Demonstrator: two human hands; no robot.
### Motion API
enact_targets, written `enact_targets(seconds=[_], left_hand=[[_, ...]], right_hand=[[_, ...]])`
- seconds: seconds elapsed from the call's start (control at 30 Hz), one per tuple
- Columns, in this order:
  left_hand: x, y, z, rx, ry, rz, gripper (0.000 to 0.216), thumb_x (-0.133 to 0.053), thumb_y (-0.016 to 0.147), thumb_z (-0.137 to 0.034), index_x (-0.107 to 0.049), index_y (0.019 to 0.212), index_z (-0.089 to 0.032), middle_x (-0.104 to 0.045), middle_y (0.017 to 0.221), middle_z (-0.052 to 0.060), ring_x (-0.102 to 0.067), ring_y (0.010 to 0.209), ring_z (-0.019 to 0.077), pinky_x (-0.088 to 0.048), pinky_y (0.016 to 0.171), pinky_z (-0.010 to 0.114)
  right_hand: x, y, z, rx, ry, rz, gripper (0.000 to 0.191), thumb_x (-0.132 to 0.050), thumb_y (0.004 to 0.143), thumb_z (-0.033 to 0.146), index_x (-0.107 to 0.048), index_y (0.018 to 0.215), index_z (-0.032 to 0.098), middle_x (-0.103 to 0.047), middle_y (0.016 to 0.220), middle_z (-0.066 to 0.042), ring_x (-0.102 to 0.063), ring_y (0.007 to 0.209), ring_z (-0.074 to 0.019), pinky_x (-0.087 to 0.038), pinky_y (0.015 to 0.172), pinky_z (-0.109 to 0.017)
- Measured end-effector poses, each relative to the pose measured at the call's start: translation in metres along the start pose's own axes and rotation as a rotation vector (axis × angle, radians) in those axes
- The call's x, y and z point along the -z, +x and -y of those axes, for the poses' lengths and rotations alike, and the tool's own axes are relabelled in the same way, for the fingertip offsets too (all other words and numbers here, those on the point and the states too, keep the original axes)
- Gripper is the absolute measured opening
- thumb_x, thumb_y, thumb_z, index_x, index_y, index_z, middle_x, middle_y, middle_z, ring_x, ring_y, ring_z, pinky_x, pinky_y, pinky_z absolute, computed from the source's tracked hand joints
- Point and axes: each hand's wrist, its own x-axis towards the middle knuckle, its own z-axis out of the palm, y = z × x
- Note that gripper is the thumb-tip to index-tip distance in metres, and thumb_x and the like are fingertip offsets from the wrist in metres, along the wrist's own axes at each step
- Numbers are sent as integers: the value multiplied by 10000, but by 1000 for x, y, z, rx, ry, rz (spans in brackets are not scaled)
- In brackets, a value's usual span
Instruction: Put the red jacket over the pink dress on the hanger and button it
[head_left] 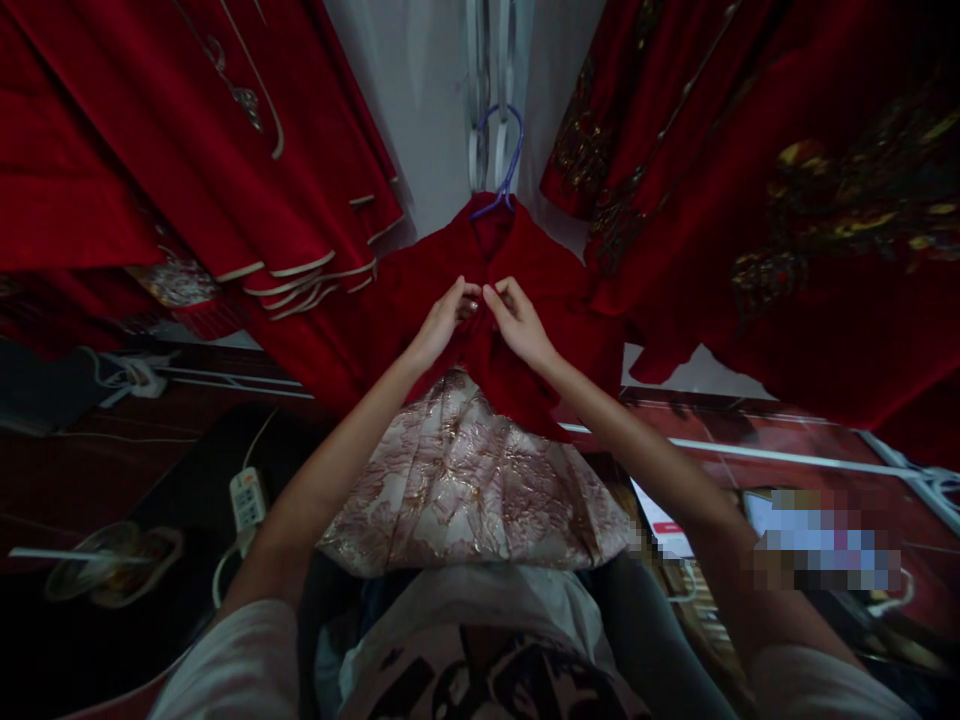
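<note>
A red jacket [427,262] hangs on a purple hanger [518,150] right in front of me. Its collar is turned up around the hanger and its front parts below my hands. My left hand [444,325] pinches the left side of the front opening, fingertips just below the collar. Across from it, my right hand [520,325] pinches the other front edge, thumb and fingers close to the left ones. Whatever fastening lies between the fingertips is too small to tell. Beneath the jacket spreads a pale pink and gold patterned skirt [480,480], which reaches toward my lap.
Red garments with pale trim [300,200] hang at the left, and red garments with gold embroidery [825,220] at the right. A power strip [247,498] and a clear bowl [94,562] sit at lower left. White rack bars [780,455] run low behind.
</note>
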Motion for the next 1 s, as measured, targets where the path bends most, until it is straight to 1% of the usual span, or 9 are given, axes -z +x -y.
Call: enact_targets(seconds=[0.1,0.17,0.3,0.47,0.57,0.7,0.83,0.93,1.0], left_hand=[[3,-18,3,-19,-76,-11,264,-424,929,-347,-621,1035,-208,-669,936,34,-627,882,150,-495,847,303],[2,-27,5,-67,-78,-55,204,-512,873,-258,-606,1047,-206,-666,962,29,-626,904,134,-483,877,287],[-6,-35,10,-83,-96,-153,233,-607,798,-184,-535,1020,-193,-655,875,17,-631,823,108,-488,834,261],[-10,-33,15,-28,-148,-188,281,-655,724,-118,-449,899,-195,-629,774,-17,-620,718,79,-485,733,213],[-11,-33,14,-29,-108,-185,259,-644,723,-116,-443,863,-197,-614,753,-27,-609,681,71,-477,678,192],[-12,-35,7,-105,123,-109,135,-614,753,-143,-519,837,-190,-618,785,-14,-604,692,76,-486,664,191],[-10,-35,1,-201,308,-52,82,-575,783,-153,-560,851,-196,-634,774,-15,-610,692,86,-497,674,202],[-8,-32,-3,-230,373,-45,44,-573,810,-215,-578,847,-191,-650,772,-5,-620,682,96,-500,664,211],[-6,-30,-5,-225,382,-31,77,-572,822,-261,-584,830,-186,-661,769,5,-631,682,106,-503,657,218]], right_hand=[[9,-9,-2,-131,218,33,413,-443,873,642,-496,859,233,-533,793,1,-555,743,-121,-506,710,-268],[12,-16,-4,-144,299,62,376,-495,861,606,-540,931,239,-586,874,-12,-589,810,-127,-531,767,-288],[14,-26,-12,-74,264,37,350,-709,743,466,-584,989,249,-617,978,-17,-608,899,-140,-540,856,-314],[13,-26,-18,-26,206,-17,322,-713,752,433,-607,983,234,-638,952,-30,-623,891,-151,-536,864,-322],[13,-24,-18,2,181,-37,294,-721,750,399,-612,962,226,-647,956,-28,-631,866,-141,-535,842,-309],[12,-24,-18,38,118,-76,244,-701,776,372,-612,947,221,-660,933,-25,-644,857,-139,-540,813,-300],[11,-24,-18,59,52,-118,223,-688,790,372,-623,930,211,-676,939,-28,-657,865,-143,-554,812,-304],[9,-27,-15,86,-8,-169,215,-670,810,382,-657,928,203,-682,979,-36,-665,886,-146,-566,824,-315],[9,-29,-12,101,-41,-195,229,-662,818,389,-686,950,204,-682,1007,-41,-668,903,-153,-573,833,-327]])
